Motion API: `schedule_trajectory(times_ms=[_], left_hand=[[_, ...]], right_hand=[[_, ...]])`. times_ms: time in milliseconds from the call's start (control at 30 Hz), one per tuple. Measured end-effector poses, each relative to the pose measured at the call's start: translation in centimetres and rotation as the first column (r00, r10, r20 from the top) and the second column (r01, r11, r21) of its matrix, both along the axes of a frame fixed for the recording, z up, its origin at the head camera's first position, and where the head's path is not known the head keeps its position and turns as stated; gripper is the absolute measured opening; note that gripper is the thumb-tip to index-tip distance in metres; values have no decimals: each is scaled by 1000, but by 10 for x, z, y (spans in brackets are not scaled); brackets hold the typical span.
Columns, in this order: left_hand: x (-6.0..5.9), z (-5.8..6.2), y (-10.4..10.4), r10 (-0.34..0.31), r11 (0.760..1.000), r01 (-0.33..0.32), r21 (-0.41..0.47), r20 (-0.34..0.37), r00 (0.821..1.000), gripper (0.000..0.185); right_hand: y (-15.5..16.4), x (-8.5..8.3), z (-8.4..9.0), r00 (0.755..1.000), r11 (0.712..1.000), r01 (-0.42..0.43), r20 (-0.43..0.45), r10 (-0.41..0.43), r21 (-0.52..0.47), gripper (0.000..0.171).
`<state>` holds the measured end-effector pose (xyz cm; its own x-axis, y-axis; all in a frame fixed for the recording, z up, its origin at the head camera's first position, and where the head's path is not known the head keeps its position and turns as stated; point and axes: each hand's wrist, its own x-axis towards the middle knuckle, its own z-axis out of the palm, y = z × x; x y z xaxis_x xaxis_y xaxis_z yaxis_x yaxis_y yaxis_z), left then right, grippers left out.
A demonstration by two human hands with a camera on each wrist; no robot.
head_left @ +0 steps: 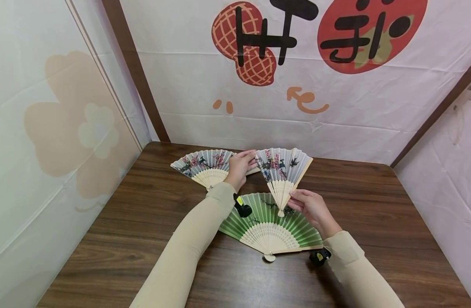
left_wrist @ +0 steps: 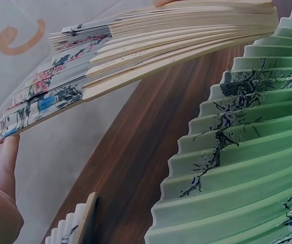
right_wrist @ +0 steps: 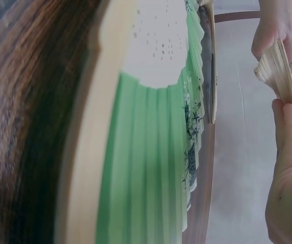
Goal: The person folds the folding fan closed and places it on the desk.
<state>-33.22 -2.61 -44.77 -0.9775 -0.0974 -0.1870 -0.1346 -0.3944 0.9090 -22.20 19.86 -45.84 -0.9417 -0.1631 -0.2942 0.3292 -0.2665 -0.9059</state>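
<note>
A partly spread white folding fan (head_left: 282, 164) with pink blossoms and dark birds is held up between both hands over the table. My left hand (head_left: 240, 167) pinches its left outer edge near the top, also visible in the left wrist view, where its fingertips grip the fan's (left_wrist: 95, 66) printed end. With thumb and fingers, my right hand (head_left: 311, 208) holds the lower right rib near the pivot. Below lies a widely spread green fan (head_left: 271, 237) with dark branch prints. Behind my left hand, a similar white floral fan (head_left: 208, 164) lies spread, partly hidden by that hand.
The dark wood table (head_left: 135, 239) reaches back to a white printed cloth wall (head_left: 193, 124). More printed cloth (head_left: 62, 141) borders the left side, and another cloth panel (head_left: 447, 171) stands on the right. Both wrists wear small black cameras (head_left: 320, 257).
</note>
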Motion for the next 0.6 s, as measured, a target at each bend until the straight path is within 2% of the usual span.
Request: schedule_trajectory(times_ms=[600], left_hand=[[2,2,1,-30,999,30,-29,-7,1000,25]], right_hand=[[-3,0,1,1000,999,-31,2,31,14,26]])
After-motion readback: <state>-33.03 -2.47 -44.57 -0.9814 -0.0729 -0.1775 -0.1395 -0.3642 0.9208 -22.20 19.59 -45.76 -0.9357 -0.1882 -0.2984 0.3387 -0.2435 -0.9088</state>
